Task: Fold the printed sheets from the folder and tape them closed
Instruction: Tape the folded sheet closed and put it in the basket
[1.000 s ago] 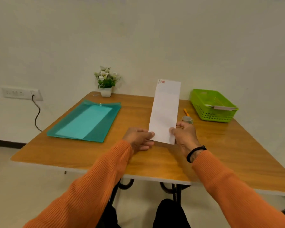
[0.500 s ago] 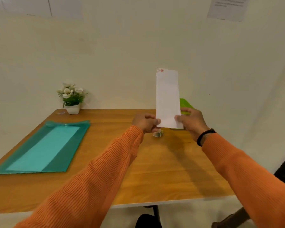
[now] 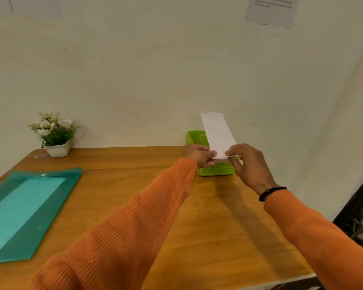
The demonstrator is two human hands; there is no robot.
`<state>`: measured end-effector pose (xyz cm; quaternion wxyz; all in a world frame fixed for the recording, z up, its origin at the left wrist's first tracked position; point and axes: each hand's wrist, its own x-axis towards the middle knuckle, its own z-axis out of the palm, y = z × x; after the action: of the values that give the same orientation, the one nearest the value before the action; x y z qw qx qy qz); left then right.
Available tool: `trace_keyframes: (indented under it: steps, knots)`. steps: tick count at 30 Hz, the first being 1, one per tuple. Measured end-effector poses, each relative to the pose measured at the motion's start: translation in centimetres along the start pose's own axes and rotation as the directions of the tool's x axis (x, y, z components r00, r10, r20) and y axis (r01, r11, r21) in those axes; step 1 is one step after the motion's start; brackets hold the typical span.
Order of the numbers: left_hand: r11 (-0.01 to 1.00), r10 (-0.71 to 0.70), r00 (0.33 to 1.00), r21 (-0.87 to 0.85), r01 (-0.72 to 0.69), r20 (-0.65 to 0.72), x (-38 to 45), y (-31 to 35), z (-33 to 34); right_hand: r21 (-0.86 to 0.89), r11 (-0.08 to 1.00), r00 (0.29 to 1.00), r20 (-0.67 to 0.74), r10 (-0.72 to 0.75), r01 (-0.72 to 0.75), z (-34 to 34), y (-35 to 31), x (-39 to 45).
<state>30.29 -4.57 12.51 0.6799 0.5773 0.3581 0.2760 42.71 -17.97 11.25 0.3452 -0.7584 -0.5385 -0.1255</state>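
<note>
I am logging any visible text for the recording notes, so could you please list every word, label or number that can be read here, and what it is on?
Nothing here can be read.
Paper notice on the wall: several printed lines, too blurred to read.
Folded sheet held in both hands: a small red mark at its top corner, too small to make out.
Teal folder, green basket, flower pot: no text visible.
</note>
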Motion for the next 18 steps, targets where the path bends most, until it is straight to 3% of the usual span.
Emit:
trace_keyframes:
  steps: [4, 13, 16, 18]
  knots:
    - [0.999, -0.049, 0.999, -0.011, 0.049, 0.002, 1.6, -1.6, 0.8, -0.004, 1.000, 0.999, 0.043, 0.025, -0.025, 1.1, 1.4, 0.0]
    - [0.999, 0.010, 0.998, -0.031, -0.012, -0.054, 3.5, -3.5, -0.2, -0.096, 0.994, 0.991, 0.128, -0.039, 0.052, 3.7, 2.5, 0.0]
    - [0.998, 0.052, 0.993, 0.051, -0.047, -0.103, 4.0, -4.1, -1.0, -0.183, 0.980, 0.990, 0.127, -0.053, 0.076, 4.6, 3.2, 0.7]
    - [0.969, 0.134, 0.973, 0.232, -0.088, -0.190, 4.2, -4.5, -1.9, -0.253, 0.966, 0.992, 0.124, -0.031, 0.062, 5.3, 4.0, 1.2]
